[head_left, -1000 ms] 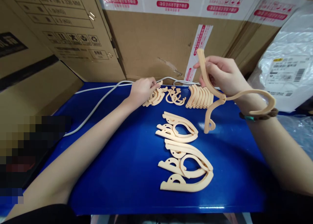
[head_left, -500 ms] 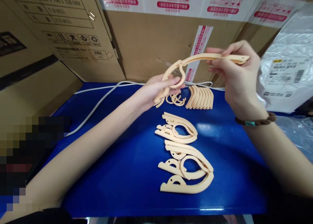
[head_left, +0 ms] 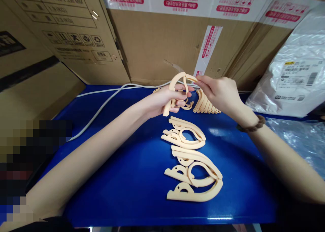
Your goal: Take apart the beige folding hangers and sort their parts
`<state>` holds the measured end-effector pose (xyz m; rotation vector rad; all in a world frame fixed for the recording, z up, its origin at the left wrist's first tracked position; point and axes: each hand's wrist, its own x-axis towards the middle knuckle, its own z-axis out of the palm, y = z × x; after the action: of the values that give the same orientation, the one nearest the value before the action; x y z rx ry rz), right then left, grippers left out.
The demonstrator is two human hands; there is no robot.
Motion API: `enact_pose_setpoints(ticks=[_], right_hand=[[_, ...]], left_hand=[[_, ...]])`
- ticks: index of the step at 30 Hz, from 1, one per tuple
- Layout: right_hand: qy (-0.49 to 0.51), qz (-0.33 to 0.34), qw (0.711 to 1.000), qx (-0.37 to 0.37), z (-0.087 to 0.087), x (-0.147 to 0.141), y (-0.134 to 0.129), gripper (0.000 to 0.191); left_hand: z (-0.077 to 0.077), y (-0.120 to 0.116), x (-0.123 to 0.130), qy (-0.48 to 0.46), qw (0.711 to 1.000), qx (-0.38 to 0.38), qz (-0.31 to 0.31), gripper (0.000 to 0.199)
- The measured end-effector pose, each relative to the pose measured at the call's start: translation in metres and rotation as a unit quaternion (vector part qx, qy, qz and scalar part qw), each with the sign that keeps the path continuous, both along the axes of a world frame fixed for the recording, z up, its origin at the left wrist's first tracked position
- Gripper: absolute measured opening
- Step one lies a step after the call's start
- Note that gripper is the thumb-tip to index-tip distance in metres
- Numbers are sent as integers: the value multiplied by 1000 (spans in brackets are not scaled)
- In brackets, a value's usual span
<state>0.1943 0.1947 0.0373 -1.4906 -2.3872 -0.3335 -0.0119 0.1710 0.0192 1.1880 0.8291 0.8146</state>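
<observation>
Above the back of the blue table, a cream plastic folding hanger (head_left: 176, 80) is held between both hands. My left hand (head_left: 166, 98) grips its curved arm and hook, with the thumb across the front. My right hand (head_left: 219, 91) is closed round the other arm, most of which its fingers hide. Below the hands, several folded hangers (head_left: 195, 193) of the same cream plastic lie in a column. Loose hooks (head_left: 188, 106) sit just behind my left hand, partly covered by it. A row of loose curved hanger arms (head_left: 207, 103) lies under my right hand.
Cardboard boxes (head_left: 149, 42) stand along the back and left of the blue table (head_left: 122, 191). A white cable (head_left: 99, 113) runs across the back and down the left side. At the right are a white plastic parcel (head_left: 286, 73) and clear plastic film (head_left: 299, 140).
My right hand has moved down and left, swinging the hanger's far arm downward. My left hand has turned the hanger slightly. The hangers on the table stay put.
</observation>
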Motion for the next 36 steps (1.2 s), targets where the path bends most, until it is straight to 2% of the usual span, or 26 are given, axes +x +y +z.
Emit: enact_pose_setpoints(ticks=[3, 5, 8, 10, 15, 21, 23, 27, 36], right_hand=[[86, 43, 986, -137, -1, 13, 17, 42], [103, -17, 975, -195, -3, 24, 30, 38], [49, -152, 974, -160, -12, 36, 43, 32], [22, -183, 973, -138, -19, 41, 47, 30], [-2, -189, 972, -141, -32, 38, 44, 31], [-6, -174, 970, -167, -30, 29, 38, 35], [-3, -168, 970, -173, -29, 29, 37, 37], [4, -158, 971, -177, -28, 32, 38, 27], [-5, -150, 972, -183, -30, 34, 41, 34]], left_hand=[[-4, -1, 2, 162, 980, 96, 62, 33], [-7, -1, 4, 219, 965, 121, 84, 33], [-9, 0, 6, 220, 968, 97, 76, 28], [-9, 0, 7, 215, 970, 89, 73, 24], [-8, -2, 9, 216, 969, 89, 78, 17], [-11, -3, 9, 226, 963, 127, 80, 10], [-14, -2, 8, 206, 967, 129, 79, 22], [-18, 1, 8, 154, 979, 99, 86, 47], [-17, 0, 9, 152, 982, 74, 85, 51]])
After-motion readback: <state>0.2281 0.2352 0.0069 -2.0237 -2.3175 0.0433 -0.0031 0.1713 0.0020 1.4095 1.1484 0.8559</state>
